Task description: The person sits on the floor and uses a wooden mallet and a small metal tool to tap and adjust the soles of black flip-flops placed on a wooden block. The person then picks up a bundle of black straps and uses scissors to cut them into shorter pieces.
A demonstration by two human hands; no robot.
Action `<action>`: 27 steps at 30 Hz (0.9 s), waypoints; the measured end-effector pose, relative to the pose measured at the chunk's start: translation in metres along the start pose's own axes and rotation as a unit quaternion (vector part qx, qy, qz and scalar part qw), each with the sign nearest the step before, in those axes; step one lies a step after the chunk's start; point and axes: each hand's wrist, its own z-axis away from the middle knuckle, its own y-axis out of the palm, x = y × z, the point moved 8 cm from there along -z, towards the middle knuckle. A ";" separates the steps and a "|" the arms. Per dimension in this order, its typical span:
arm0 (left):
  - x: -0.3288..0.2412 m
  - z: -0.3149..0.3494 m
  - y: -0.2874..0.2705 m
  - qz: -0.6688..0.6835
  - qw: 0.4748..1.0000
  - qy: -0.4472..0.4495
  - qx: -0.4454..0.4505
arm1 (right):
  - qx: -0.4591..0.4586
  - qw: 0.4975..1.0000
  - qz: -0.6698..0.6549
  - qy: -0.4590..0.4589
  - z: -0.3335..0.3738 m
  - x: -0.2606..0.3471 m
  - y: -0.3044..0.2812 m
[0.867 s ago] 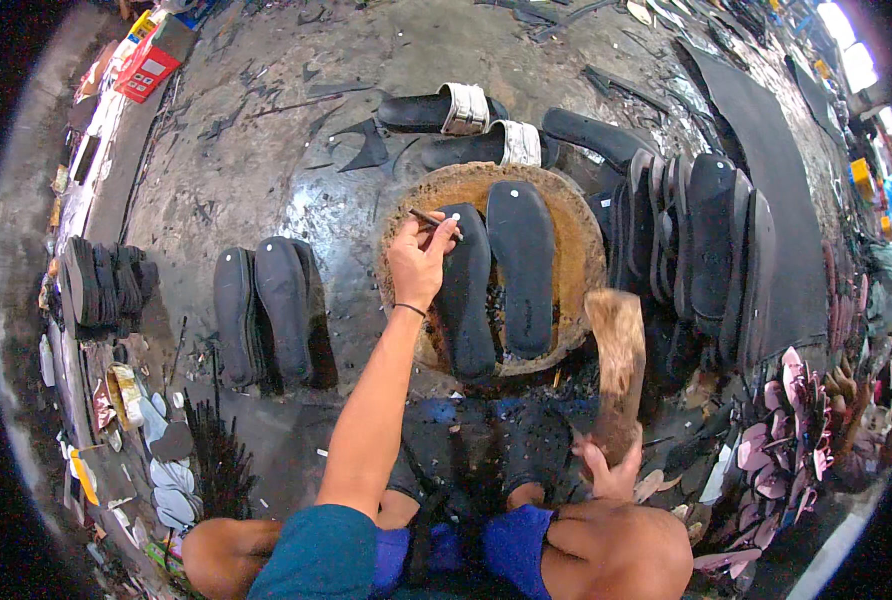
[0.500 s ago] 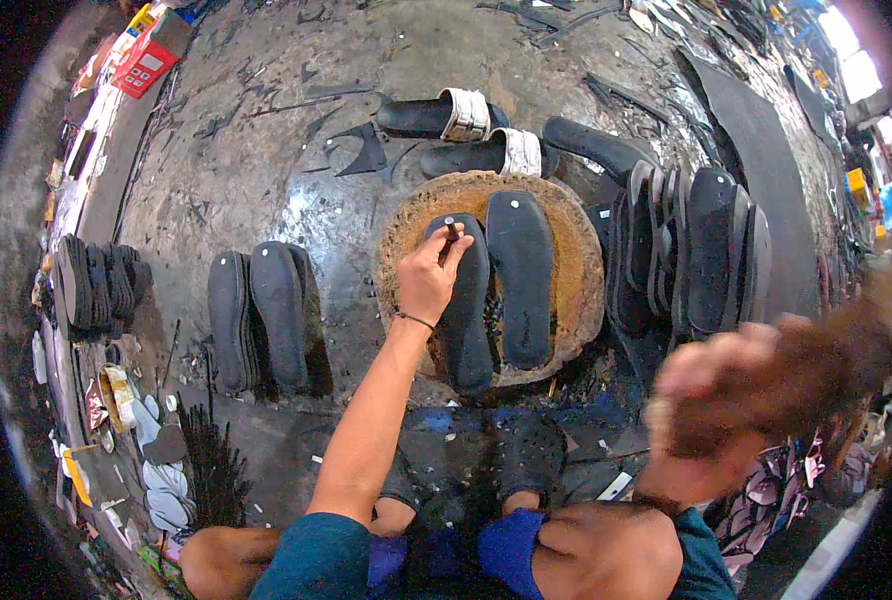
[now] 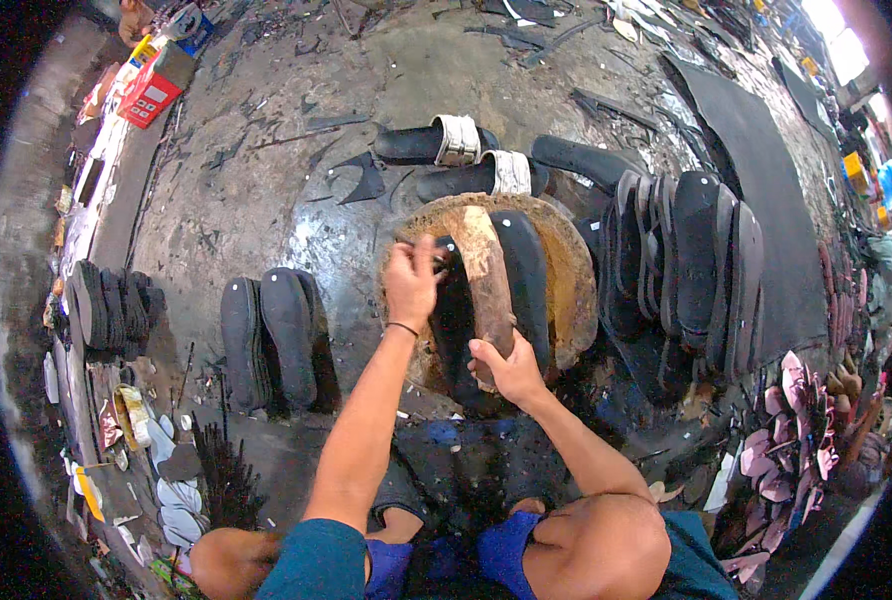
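Note:
My right hand (image 3: 508, 370) is closed round the lower end of a thick wooden club (image 3: 487, 270), whose pale, worn end lies over the round wooden block (image 3: 573, 262). Under and beside the club are two dark shoe soles, a left sole (image 3: 453, 310) and a right sole (image 3: 526, 260), each with a small white dot near its toe. My left hand (image 3: 412, 280) is at the left sole's toe, its fingers blurred by motion. A short dark punch (image 3: 440, 266) seems to be pinched there, only partly visible.
Stacked soles stand left of the block (image 3: 286, 335) and in a larger pile to its right (image 3: 701, 260). Beyond the block lie two sandals with white straps (image 3: 457, 140) and a loose sole (image 3: 586, 160). Rubber sheet (image 3: 751, 190) and scraps cover the floor at right.
My right hand has swung the club in from the right, down over the soles on the block. My left hand has stayed near the left sole's toe, now blurred.

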 end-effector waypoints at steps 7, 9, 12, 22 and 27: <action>-0.004 0.117 0.020 -0.006 0.995 -0.010 0.102 | 0.017 0.972 -0.222 0.074 0.021 0.005 -0.029; -0.009 0.130 0.045 0.038 0.991 0.035 0.127 | -0.052 0.989 -0.138 0.034 0.015 0.008 -0.055; -0.001 0.086 0.057 0.191 0.978 -0.048 0.062 | -0.110 0.991 -0.077 0.027 0.026 0.015 -0.092; -0.008 -0.003 0.100 0.014 0.994 0.095 0.054 | -0.147 0.984 -0.009 -0.096 0.070 0.055 -0.111; -0.012 0.004 0.090 -0.075 0.986 0.143 0.031 | -0.130 0.979 -0.058 -0.143 0.092 0.147 -0.101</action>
